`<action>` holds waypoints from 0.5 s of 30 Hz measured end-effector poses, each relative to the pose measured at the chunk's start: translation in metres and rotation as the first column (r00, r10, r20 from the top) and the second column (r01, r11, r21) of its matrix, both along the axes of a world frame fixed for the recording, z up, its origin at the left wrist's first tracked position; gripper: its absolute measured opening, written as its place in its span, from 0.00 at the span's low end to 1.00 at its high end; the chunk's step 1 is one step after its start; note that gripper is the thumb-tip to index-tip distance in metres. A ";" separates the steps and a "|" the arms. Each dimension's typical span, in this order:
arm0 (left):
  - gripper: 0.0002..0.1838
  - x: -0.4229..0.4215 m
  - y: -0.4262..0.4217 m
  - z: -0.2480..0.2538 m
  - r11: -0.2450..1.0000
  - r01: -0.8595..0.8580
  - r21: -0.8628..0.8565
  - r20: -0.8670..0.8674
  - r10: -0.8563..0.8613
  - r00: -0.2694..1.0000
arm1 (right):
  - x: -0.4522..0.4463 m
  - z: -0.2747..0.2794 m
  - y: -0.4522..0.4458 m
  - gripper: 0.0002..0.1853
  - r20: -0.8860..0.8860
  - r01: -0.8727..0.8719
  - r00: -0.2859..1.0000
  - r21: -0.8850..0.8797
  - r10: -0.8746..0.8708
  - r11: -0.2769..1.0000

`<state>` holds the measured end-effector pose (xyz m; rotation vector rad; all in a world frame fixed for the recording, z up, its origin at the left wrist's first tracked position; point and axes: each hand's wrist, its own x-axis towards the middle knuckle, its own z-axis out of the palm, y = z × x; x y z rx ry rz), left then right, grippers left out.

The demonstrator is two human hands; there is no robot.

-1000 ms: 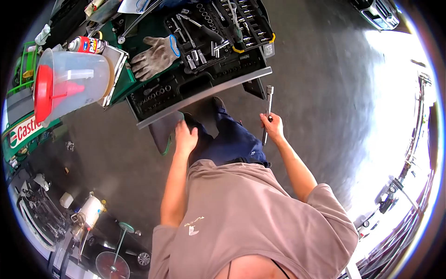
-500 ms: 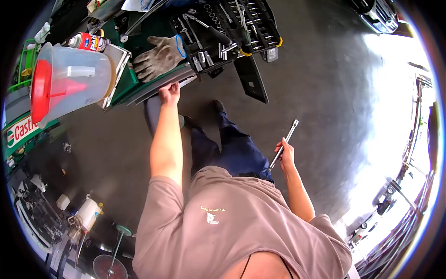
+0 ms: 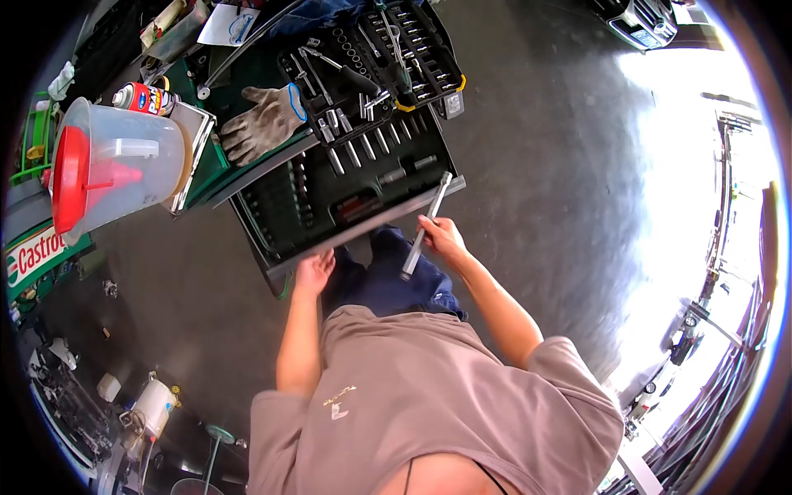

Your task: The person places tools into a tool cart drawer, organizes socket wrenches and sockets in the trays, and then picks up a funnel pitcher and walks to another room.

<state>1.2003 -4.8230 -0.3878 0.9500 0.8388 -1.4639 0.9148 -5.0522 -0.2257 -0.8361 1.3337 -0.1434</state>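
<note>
A tool drawer (image 3: 272, 194) stands pulled out in front of my body, with sockets and bars set in its dark inlay. My left hand (image 3: 315, 272) is at the drawer's front edge, fingers curled against it. Held in my right hand (image 3: 443, 237) is a long chrome socket wrench (image 3: 428, 219), tilted, its upper end over the drawer's right front corner. On the cabinet top behind, an open socket set case (image 3: 340, 91) holds ratchets and sockets. A grey work glove (image 3: 262, 125) with a blue cuff lies beside the case.
A clear plastic jug (image 3: 136, 161) with a red base and a spray can (image 3: 147, 99) stand at the cabinet's left. A white tank (image 3: 155, 406) is on the floor at lower left. A car (image 3: 642, 23) shows at the far upper right.
The drawer has come out toward my body, my left hand moving back with its edge. My right hand has brought the socket wrench up and left, near the drawer's right corner.
</note>
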 end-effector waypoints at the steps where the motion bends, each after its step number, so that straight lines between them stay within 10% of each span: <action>1: 0.14 -0.006 0.016 0.007 0.999 0.022 0.033 -0.024 -0.021 0.999 | 0.013 -0.018 -0.006 0.22 0.006 0.011 1.000 -0.006 -0.011 1.000; 8: 0.18 -0.025 0.110 0.018 0.933 -0.250 0.257 0.183 0.207 0.961 | 0.110 -0.095 -0.067 0.23 -0.112 0.035 0.993 -0.101 -0.046 0.994; 15: 0.16 -0.001 0.126 0.031 0.960 0.055 0.274 0.278 -0.134 0.951 | 0.165 -0.166 -0.158 0.15 0.038 0.301 0.952 0.093 -0.305 0.949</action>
